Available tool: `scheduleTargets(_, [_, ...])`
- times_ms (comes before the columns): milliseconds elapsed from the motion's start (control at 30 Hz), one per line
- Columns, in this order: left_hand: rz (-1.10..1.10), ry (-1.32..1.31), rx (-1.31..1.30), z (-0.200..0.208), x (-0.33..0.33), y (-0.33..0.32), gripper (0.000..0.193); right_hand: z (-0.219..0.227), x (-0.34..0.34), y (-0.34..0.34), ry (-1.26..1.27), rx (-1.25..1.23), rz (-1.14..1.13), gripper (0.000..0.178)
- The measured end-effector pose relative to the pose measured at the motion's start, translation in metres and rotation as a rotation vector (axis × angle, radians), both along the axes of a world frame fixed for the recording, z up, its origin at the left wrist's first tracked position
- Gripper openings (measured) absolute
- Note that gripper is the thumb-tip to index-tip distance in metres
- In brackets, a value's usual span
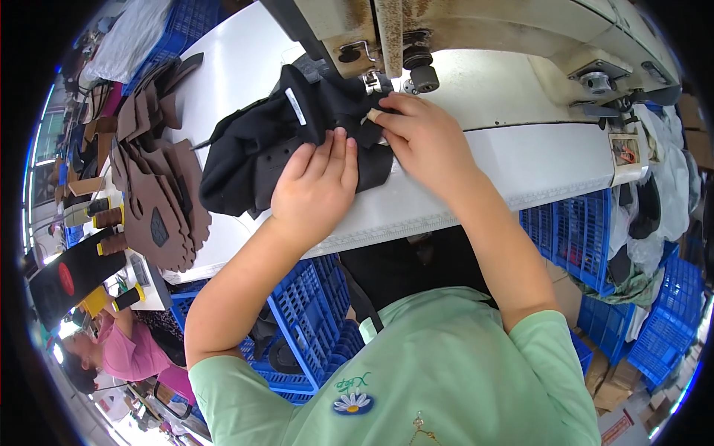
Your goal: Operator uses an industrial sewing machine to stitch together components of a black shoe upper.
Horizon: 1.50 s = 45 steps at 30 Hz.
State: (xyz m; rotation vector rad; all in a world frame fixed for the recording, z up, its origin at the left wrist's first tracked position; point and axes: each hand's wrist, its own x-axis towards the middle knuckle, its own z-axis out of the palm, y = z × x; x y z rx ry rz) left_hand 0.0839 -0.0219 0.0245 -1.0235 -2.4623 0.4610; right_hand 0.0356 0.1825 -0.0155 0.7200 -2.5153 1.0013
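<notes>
A black fabric shoe upper [249,160] with punched holes and a small white label lies bunched on the white sewing table, its far right edge by the presser foot [372,80] of the sewing machine [476,33]. My left hand [316,186] rests on the upper's near side, fingers stretched out flat and pressing it down. At the upper's right edge, close to the needle area, my right hand [430,141] pinches the material between thumb and fingers. One right fingertip has a beige wrap [373,115]. The needle tip cannot be made out.
Brown cut shoe pieces [160,197] are stacked at the table's left. Thread spools [111,217] stand beyond them. Blue plastic crates [301,316] sit under the table, with more crates [569,238] at right. A person in pink [137,346] sits at lower left.
</notes>
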Motion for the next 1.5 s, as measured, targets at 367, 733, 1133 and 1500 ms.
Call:
scheduleTargets(367, [0.018, 0.012, 0.007, -0.005, 0.002, 0.023, 0.042, 0.009, -0.01, 0.012, 0.018, 0.024, 0.091, 0.022])
scheduleTargets(733, [0.115, 0.046, 0.004, -0.006, 0.01, 0.046, 0.038, 0.001, -0.01, 0.023, 0.039, -0.006, 0.142, 0.016])
scheduleTargets(1133, [0.146, 0.072, 0.07, -0.017, 0.005, 0.062, 0.039, 0.002, -0.03, 0.032, 0.08, 0.058, 0.201, 0.014])
scheduleTargets(1500, [0.259, 0.081, 0.139, -0.024, 0.007, 0.073, 0.037, 0.01, -0.024, 0.026, -0.002, 0.087, 0.108, 0.016])
